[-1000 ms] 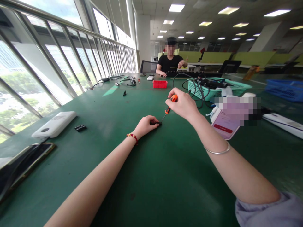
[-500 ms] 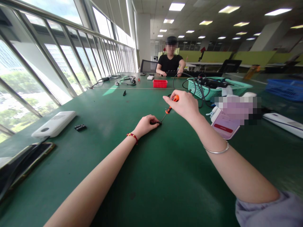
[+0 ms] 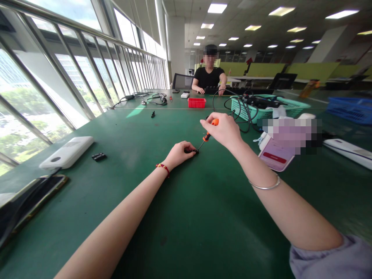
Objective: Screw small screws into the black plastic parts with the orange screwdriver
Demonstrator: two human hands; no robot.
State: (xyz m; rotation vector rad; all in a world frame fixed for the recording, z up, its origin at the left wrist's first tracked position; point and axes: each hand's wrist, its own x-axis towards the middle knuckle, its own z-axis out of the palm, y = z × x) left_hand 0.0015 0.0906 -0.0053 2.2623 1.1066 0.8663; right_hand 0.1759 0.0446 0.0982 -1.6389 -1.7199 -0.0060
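Note:
My left hand (image 3: 181,153) pinches a small black part (image 3: 192,151) against the green table; my fingers cover much of it, and I cannot make out its kind. Above and to the right, my right hand (image 3: 225,130) grips an orange-and-black screwdriver (image 3: 207,136) by its handle. The screwdriver leans, its metal shaft pointing down and left, and its tip meets the black part at the end nearest my right hand. Whether a screw sits under the tip is too small to tell.
A black piece (image 3: 99,157) and a white power bank (image 3: 68,152) lie left. Farther off are a small black piece (image 3: 153,114), a red bin (image 3: 197,103) and a green basket (image 3: 299,105) of cables. A phone (image 3: 274,157) lies right. A person (image 3: 209,79) sits opposite.
My right hand has dipped slightly with the screwdriver, and its wrist has shifted a little left. My left hand and the black part stay in place.

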